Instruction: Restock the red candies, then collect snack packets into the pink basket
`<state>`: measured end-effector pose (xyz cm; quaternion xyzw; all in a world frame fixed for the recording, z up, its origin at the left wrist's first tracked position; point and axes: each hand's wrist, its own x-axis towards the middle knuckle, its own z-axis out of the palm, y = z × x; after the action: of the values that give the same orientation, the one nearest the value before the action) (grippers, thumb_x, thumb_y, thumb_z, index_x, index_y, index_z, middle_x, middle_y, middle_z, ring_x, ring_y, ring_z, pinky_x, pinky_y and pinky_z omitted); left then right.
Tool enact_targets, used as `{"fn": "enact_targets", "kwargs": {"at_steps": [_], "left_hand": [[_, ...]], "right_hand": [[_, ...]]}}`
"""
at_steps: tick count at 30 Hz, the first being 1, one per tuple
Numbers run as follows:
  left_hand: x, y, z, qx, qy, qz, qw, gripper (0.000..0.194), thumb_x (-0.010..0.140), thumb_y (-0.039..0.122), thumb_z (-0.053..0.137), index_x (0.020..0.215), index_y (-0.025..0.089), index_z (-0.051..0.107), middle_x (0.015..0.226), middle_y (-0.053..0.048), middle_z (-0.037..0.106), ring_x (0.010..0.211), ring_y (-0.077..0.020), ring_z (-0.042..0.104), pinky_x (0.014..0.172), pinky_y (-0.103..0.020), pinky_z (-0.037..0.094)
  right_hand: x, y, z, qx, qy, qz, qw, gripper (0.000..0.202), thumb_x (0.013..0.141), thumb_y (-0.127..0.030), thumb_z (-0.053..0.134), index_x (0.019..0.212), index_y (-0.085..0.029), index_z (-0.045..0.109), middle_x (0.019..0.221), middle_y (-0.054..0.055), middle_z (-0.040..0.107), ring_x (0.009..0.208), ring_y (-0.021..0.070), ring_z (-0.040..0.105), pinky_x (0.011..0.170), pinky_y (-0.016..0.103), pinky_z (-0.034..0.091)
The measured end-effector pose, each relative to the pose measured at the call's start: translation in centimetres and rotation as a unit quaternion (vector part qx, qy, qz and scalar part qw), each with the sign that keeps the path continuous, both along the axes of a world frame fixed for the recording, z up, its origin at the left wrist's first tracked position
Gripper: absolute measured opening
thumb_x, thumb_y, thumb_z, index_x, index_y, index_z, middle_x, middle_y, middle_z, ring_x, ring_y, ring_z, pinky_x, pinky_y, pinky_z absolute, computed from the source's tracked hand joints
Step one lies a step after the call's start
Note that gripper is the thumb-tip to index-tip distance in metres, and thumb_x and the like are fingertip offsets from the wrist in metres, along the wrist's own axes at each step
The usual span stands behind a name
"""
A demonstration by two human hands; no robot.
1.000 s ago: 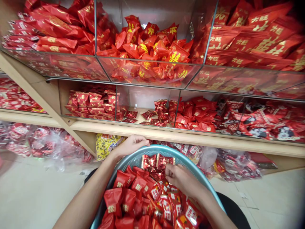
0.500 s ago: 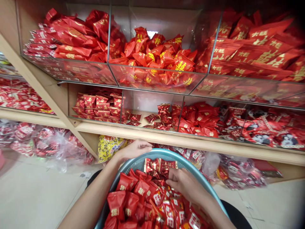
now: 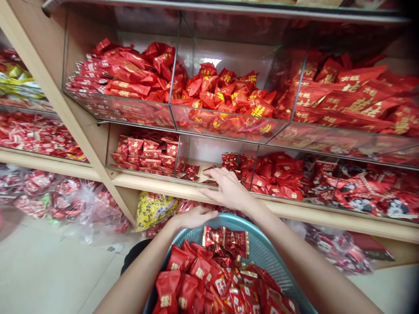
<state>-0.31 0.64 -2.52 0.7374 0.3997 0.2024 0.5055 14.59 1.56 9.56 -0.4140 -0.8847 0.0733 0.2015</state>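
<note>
A teal plastic basket (image 3: 262, 240) full of red-wrapped sweets (image 3: 193, 288) sits in front of me. Two gold-edged sweets (image 3: 225, 241) lie near its far side. My left hand (image 3: 194, 218) grips the far left rim, fingers close together over it. Reaching across the basket, my right hand (image 3: 224, 185) is over the front edge of a lower shelf compartment, its fingers apart and nothing visible in them. A few dark red sweets (image 3: 190, 170) lie in that compartment, to the left of the hand, and more dark red sweets (image 3: 231, 160) are just behind it.
Clear dividers part the shelf bins. Red packets (image 3: 235, 91) fill the upper row, and lower bins hold stacked red sweets (image 3: 144, 152) and red packets (image 3: 278, 174). Under the wooden shelf edge (image 3: 157, 185) lie a yellow bag (image 3: 155, 209) and plastic bags of sweets (image 3: 81, 205) on the floor.
My right hand has left the sweets in the basket and moved up and forward to the lower shelf compartment. My left hand stays at the rim. The view has shifted slightly.
</note>
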Motion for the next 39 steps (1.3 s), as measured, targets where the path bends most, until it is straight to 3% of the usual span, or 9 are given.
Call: {"fn": "enact_targets", "kwargs": {"at_steps": [4, 11, 18, 24, 28, 32, 34, 36, 39], "left_hand": [[-0.2, -0.3, 0.7, -0.003, 0.058, 0.002, 0.998, 0.062, 0.083, 0.066, 0.036, 0.088, 0.013, 0.068, 0.093, -0.008, 0.070, 0.086, -0.0236, 0.059, 0.078, -0.034, 0.044], [-0.1, -0.4, 1.2, 0.008, 0.078, -0.011, 0.997, 0.062, 0.082, 0.068, 0.036, 0.087, 0.014, 0.067, 0.091, -0.008, 0.069, 0.082, -0.0215, 0.059, 0.074, -0.031, 0.044], [-0.1, -0.2, 1.1, 0.019, 0.094, -0.017, 0.995, 0.064, 0.082, 0.069, 0.034, 0.087, 0.014, 0.067, 0.090, -0.008, 0.068, 0.082, -0.0221, 0.058, 0.072, -0.030, 0.043], [0.0, -0.2, 1.0, 0.024, 0.098, -0.017, 0.995, 0.065, 0.082, 0.070, 0.032, 0.086, 0.014, 0.067, 0.088, -0.006, 0.069, 0.081, -0.0211, 0.058, 0.072, -0.030, 0.043], [-0.1, -0.2, 1.0, 0.018, 0.094, -0.014, 0.995, 0.065, 0.082, 0.069, 0.033, 0.091, 0.015, 0.068, 0.094, -0.007, 0.070, 0.087, -0.0230, 0.060, 0.077, -0.031, 0.044], [-0.3, -0.2, 0.8, 0.004, 0.079, -0.012, 0.997, 0.063, 0.082, 0.067, 0.036, 0.099, 0.016, 0.068, 0.104, -0.009, 0.070, 0.094, -0.0245, 0.061, 0.083, -0.033, 0.044], [-0.2, -0.2, 0.7, 0.001, 0.066, -0.013, 0.998, 0.062, 0.083, 0.066, 0.038, 0.106, 0.016, 0.067, 0.108, -0.009, 0.069, 0.097, -0.0244, 0.061, 0.085, -0.033, 0.044], [-0.1, -0.1, 0.5, 0.005, 0.061, -0.017, 0.998, 0.061, 0.083, 0.064, 0.039, 0.111, 0.017, 0.065, 0.112, -0.008, 0.068, 0.099, -0.0238, 0.061, 0.086, -0.032, 0.044], [0.1, 0.0, 0.5, 0.009, 0.074, -0.020, 0.997, 0.062, 0.083, 0.065, 0.038, 0.107, 0.016, 0.067, 0.109, -0.008, 0.069, 0.097, -0.0249, 0.061, 0.085, -0.033, 0.045]], "right_hand": [[-1.2, 2.7, -0.6, -0.068, -0.177, -0.017, 0.982, 0.066, 0.075, -0.058, 0.055, 0.123, -0.014, 0.052, 0.115, 0.019, 0.063, 0.113, 0.0357, 0.050, 0.098, 0.058, 0.024], [-0.8, 3.6, -0.7, -0.076, -0.186, -0.030, 0.979, 0.046, 0.079, -0.048, 0.056, 0.114, -0.019, 0.060, 0.098, 0.013, 0.070, 0.104, 0.0310, 0.058, 0.099, 0.054, 0.024], [1.0, 2.7, 0.6, -0.109, -0.011, 0.046, 0.993, 0.035, 0.083, -0.039, 0.057, 0.113, -0.022, 0.062, 0.114, 0.008, 0.067, 0.104, 0.0236, 0.061, 0.091, 0.040, 0.041], [1.5, 2.7, 0.2, -0.128, 0.181, 0.065, 0.973, 0.031, 0.090, -0.036, 0.044, 0.098, -0.016, 0.066, 0.092, 0.005, 0.070, 0.085, 0.0169, 0.062, 0.079, 0.031, 0.046], [1.6, 1.1, 0.9, -0.179, 0.365, -0.012, 0.914, 0.026, 0.085, -0.041, 0.054, 0.090, -0.018, 0.063, 0.080, 0.001, 0.066, 0.076, 0.0151, 0.061, 0.073, 0.029, 0.048], [2.8, -2.5, 0.8, -0.407, 0.512, -0.036, 0.755, 0.023, 0.082, -0.045, 0.058, 0.094, -0.026, 0.053, 0.085, -0.003, 0.063, 0.062, 0.0105, 0.064, 0.060, 0.025, 0.052], [3.6, -4.4, -0.2, -0.489, 0.515, -0.047, 0.703, 0.024, 0.082, -0.045, 0.060, 0.095, -0.026, 0.051, 0.085, -0.003, 0.063, 0.058, 0.0084, 0.063, 0.054, 0.021, 0.051], [4.6, -5.9, -1.8, -0.524, 0.488, -0.057, 0.696, 0.026, 0.079, -0.041, 0.064, 0.095, -0.024, 0.052, 0.082, -0.003, 0.063, 0.060, 0.0072, 0.063, 0.055, 0.017, 0.050], [6.1, -7.2, -4.3, -0.523, 0.400, -0.064, 0.750, 0.032, 0.074, -0.036, 0.071, 0.096, -0.020, 0.054, 0.073, -0.004, 0.062, 0.060, 0.0071, 0.060, 0.056, 0.017, 0.048]]}}
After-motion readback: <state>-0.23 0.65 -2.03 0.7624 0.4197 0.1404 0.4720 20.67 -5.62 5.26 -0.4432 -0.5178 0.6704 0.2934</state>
